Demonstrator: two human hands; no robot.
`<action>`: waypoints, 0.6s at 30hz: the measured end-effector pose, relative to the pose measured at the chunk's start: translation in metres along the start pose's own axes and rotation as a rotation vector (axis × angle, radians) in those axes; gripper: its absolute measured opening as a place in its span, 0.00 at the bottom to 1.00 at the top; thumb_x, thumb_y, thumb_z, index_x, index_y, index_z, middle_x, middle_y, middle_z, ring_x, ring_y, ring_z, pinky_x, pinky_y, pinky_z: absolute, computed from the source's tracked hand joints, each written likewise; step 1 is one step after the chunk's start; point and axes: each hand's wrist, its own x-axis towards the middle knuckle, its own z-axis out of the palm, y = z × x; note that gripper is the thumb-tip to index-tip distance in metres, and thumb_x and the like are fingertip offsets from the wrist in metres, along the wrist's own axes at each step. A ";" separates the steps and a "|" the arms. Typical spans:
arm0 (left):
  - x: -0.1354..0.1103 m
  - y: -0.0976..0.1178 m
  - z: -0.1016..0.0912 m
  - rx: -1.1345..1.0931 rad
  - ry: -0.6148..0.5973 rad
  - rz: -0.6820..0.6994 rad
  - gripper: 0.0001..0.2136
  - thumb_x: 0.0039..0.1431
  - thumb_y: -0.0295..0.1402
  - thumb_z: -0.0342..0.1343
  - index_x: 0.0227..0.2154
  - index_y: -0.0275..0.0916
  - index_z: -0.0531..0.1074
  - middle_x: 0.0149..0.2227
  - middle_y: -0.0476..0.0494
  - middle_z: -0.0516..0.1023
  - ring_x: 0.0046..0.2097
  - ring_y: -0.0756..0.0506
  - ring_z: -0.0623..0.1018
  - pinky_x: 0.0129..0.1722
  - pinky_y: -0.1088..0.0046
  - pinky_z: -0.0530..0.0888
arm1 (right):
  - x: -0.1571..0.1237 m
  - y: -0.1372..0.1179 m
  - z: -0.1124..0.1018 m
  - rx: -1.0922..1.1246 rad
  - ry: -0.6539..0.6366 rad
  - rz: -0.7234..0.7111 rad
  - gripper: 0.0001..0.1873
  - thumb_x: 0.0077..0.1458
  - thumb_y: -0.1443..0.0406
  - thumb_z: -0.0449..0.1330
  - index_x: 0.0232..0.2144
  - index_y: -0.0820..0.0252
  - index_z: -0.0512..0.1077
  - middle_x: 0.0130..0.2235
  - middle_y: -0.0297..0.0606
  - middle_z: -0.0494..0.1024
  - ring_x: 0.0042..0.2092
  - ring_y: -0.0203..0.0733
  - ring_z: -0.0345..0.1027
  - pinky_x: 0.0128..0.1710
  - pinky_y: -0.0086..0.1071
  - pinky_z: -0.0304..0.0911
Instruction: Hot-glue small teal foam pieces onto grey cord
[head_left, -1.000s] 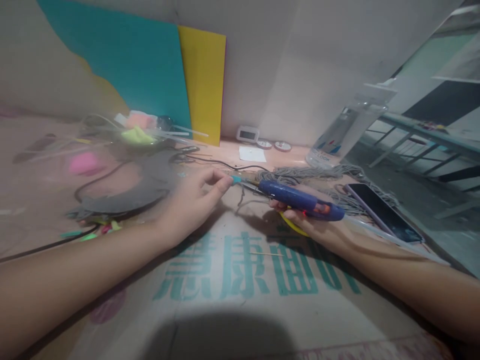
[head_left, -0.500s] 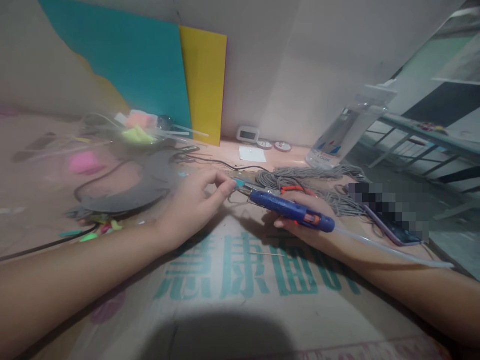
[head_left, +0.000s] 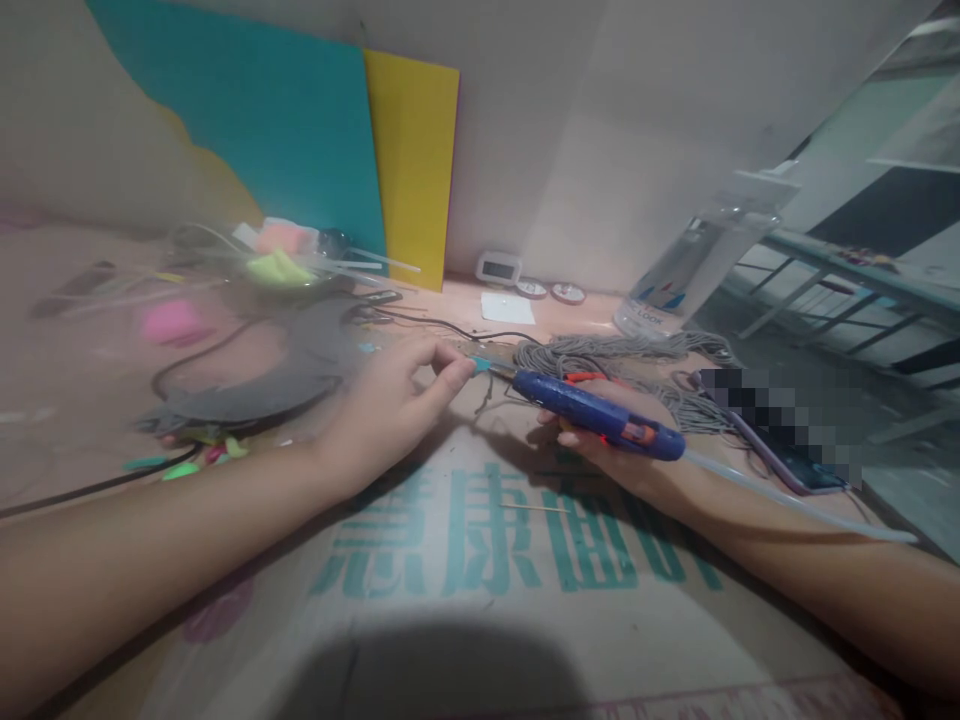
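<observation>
My left hand (head_left: pixel 409 400) pinches a small teal piece (head_left: pixel 481 365) between thumb and fingertips; its exact kind is too small to tell. My right hand (head_left: pixel 607 440) is wrapped round a blue hot glue gun (head_left: pixel 592 410), whose metal nozzle (head_left: pixel 504 370) points left, close to the teal piece. Whether the nozzle touches the piece I cannot tell. A long clear glue stick (head_left: pixel 795 505) sticks out of the gun's back end, over my right forearm. A red light glows on the gun's side.
Grey cord (head_left: pixel 622 350) lies bundled behind the right hand, near a phone (head_left: pixel 780 440) and a clear bottle (head_left: pixel 679 270). At left are a dark grey curved piece (head_left: pixel 270 380) and a pink lump (head_left: pixel 176 322). A toothpick (head_left: pixel 534 508) rests on the printed cardboard (head_left: pixel 450 620).
The glue gun has shifted slightly right, so its nozzle stands a little farther from my left fingertips. My left hand still pinches the teal piece. The view has shifted slightly.
</observation>
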 end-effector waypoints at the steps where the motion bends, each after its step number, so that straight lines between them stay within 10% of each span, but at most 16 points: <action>1: 0.000 0.000 0.000 -0.004 -0.003 0.003 0.11 0.64 0.40 0.52 0.31 0.40 0.71 0.33 0.48 0.77 0.38 0.45 0.75 0.41 0.72 0.70 | 0.000 -0.002 0.000 0.012 -0.015 0.009 0.13 0.52 0.51 0.65 0.32 0.53 0.77 0.33 0.37 0.81 0.34 0.46 0.76 0.34 0.38 0.70; 18: 0.001 0.003 -0.001 -0.028 -0.032 0.001 0.11 0.64 0.39 0.52 0.28 0.40 0.70 0.32 0.49 0.77 0.37 0.46 0.75 0.40 0.72 0.69 | 0.001 0.000 0.003 -0.027 0.016 0.035 0.16 0.50 0.51 0.65 0.25 0.55 0.72 0.27 0.35 0.77 0.31 0.44 0.72 0.32 0.37 0.67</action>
